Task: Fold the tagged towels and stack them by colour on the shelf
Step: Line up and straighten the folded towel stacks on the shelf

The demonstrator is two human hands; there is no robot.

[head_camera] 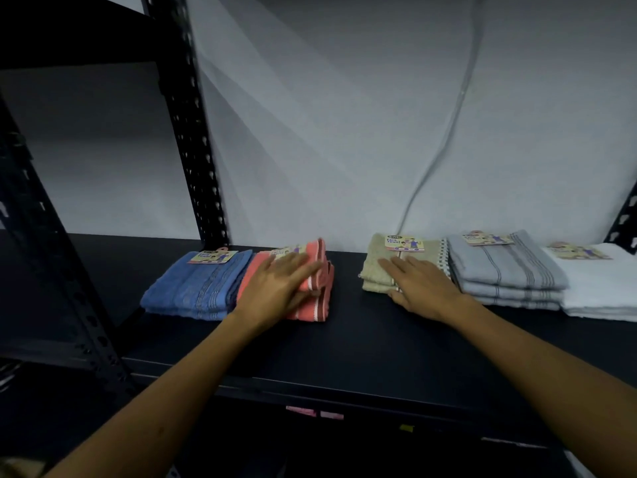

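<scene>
While hands press, coral stack [315, 288] folded, striped, tagged.

Two bare forearms reach in from the lower edge, with no sleeve, watch or bracelet showing on either. The left hand [275, 288] and right hand [422, 288] are gloveless, their fingers [303, 262] ringless.

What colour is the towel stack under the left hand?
Coral pink with darker and white stripes near one edge: the folded coral towel stack, head view.
</scene>
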